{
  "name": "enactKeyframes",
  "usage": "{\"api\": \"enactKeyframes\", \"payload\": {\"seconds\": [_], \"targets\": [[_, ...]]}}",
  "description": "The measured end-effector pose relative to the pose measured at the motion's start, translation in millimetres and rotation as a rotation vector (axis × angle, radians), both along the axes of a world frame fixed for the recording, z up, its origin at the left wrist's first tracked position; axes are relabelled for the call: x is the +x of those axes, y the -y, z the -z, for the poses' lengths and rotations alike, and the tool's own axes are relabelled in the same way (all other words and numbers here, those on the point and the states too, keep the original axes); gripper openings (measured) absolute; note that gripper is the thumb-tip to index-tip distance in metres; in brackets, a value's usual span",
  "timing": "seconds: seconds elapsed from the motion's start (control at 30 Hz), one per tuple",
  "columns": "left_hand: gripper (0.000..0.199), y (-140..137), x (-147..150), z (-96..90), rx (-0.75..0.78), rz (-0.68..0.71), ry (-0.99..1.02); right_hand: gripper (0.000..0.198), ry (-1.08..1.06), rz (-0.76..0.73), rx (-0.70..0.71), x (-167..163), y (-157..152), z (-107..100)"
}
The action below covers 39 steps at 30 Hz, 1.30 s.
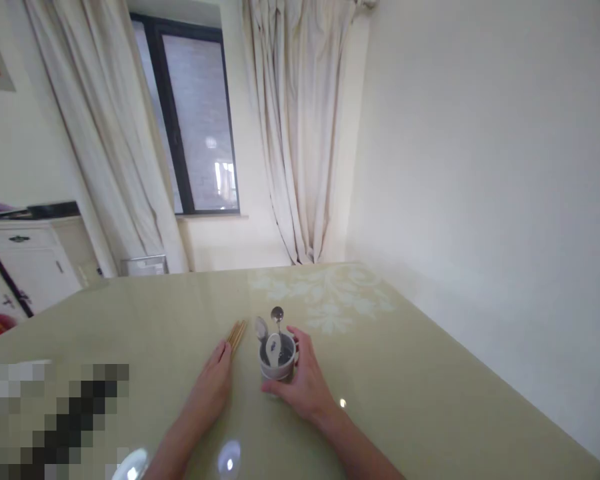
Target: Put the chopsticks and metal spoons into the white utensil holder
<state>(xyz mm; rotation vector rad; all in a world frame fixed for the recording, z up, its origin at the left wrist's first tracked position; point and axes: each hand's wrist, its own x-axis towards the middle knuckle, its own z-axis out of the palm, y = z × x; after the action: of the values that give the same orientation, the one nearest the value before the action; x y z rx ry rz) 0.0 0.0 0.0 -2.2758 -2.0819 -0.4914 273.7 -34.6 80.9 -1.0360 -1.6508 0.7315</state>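
My left hand (219, 377) is closed around a small bundle of wooden chopsticks (237, 337), whose ends stick out past the fingers. To its right, my right hand (305, 380) curves around the side of a grey cup (277, 371), thumb at the near side and fingers at the far side by the handle. In the cup stand a white spoon with a blue mark (273, 347), another pale spoon (261, 328) leaning left, and a metal spoon (277, 313) with its round bowl up. The cup's base is partly hidden by my right thumb.
The pale green glossy table (420, 393) meets a white wall (490, 167) on the right. A white rounded dish edge (131, 465) shows at the bottom left, near a pixelated patch. Beyond the table are curtains (300, 133), a window (200, 120) and a white cabinet (30, 257).
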Motion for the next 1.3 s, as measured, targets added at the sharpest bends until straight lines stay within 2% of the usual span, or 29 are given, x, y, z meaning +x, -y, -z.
{"api": "enactKeyframes", "payload": {"seconds": [0.1, 0.2, 0.27, 0.37, 0.47, 0.57, 0.7, 0.8, 0.9, 1.13, 1.3], "targets": [[0.076, 3, 5, -5.0, -0.019, -0.023, -0.059, 0.108, 0.035, 0.019, -0.003, 4, 0, 1], [0.073, 9, 13, -15.3, -0.035, -0.039, -0.05, 0.093, 0.018, 0.008, 0.026, 7, -1, 1], [0.067, 13, 21, -26.6, -0.019, -0.014, 0.036, 0.082, -0.023, -0.017, 0.028, 7, -1, 0], [0.055, 21, 38, -52.7, 0.042, 0.082, 0.338, 0.067, -0.038, -0.054, 0.018, 6, -1, -4], [0.055, 32, 60, -82.3, 0.061, 0.125, 0.739, 0.061, -0.017, -0.084, 0.03, 4, 1, -6], [0.056, 44, 80, -100.8, 0.039, 0.148, 0.941, 0.057, -0.075, -0.118, 0.026, 3, 2, -8], [0.06, 53, 92, -104.3, -0.036, 0.213, 1.092, 0.045, -0.23, -0.077, -0.002, 5, -1, -15], [0.053, 56, 96, -104.7, -0.042, 0.304, 1.115, 0.038, -0.245, 0.01, 0.029, 7, -4, -23], [0.046, 59, 101, -108.5, -0.022, 0.32, 1.165, 0.032, -0.256, 0.078, 0.075, 9, -3, -32], [0.058, 64, 110, -112.0, -0.134, 0.262, 1.307, 0.042, -0.451, 0.13, 0.071, 20, -2, -50], [0.064, 64, 110, -103.3, -0.147, 0.267, 1.293, 0.049, -0.794, 0.273, 0.03, 35, -10, -55]]}}
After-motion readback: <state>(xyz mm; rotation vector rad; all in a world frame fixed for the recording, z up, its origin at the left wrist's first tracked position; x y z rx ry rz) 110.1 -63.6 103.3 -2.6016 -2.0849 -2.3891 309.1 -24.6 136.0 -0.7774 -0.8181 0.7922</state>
